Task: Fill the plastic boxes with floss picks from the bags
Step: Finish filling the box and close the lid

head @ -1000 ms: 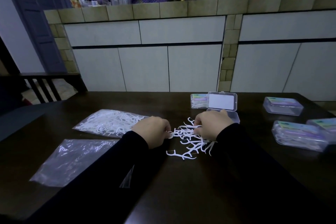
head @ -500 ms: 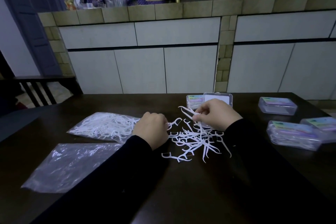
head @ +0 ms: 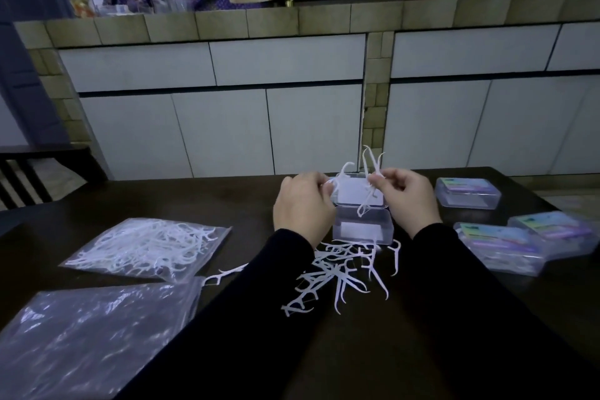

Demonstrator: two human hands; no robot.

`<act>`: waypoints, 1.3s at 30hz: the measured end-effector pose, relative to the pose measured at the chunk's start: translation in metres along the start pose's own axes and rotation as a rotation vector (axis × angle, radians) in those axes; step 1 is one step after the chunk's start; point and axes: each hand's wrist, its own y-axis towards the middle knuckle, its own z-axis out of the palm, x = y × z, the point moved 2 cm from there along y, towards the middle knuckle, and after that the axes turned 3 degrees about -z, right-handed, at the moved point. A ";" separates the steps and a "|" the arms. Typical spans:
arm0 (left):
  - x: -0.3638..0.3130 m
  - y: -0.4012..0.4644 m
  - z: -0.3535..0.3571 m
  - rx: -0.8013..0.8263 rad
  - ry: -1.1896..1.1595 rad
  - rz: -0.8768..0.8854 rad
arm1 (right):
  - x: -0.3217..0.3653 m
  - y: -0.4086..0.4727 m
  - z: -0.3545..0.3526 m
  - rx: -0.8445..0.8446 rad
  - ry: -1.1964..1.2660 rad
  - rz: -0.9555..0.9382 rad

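Both hands are raised over the small clear rectangular plastic box [head: 363, 228] that stands open on the dark wooden table [head: 422, 351], its white-lined lid [head: 357, 193] tipped up behind. The right hand [head: 407, 201] pinches a few thin white plastic floss picks [head: 371, 172] between thumb and fingertips, their curved ends sticking up above the pinch and their floss heads hanging below it, just over the lid. The left hand [head: 303, 208] is curled and pinches one more pick [head: 341, 176] right beside that bunch; the picks in the two hands look close to touching, though I cannot tell whether they do.

The step in hand seems to be gathering picks into one aligned bundle before lowering them into the box directly beneath the grip. To do it well, I would turn every pick the same way, heads together, and square the ends against the left fingertips so the bundle lies flat along the box's length. Hooked ends snag easily, so a loose pinch risks dropping a tangled one.

Nearer the body than the grip lies a scattered heap of loose picks [head: 341, 276]. Well left of it sit a clear bag still holding picks [head: 146, 245] and a flat empty clear bag [head: 87, 341]. To the right are three closed labelled boxes [head: 500, 245], apparently filled
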 end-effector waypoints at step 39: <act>0.010 0.004 0.043 0.043 -0.105 0.159 | 0.002 -0.007 -0.025 0.506 -0.772 0.062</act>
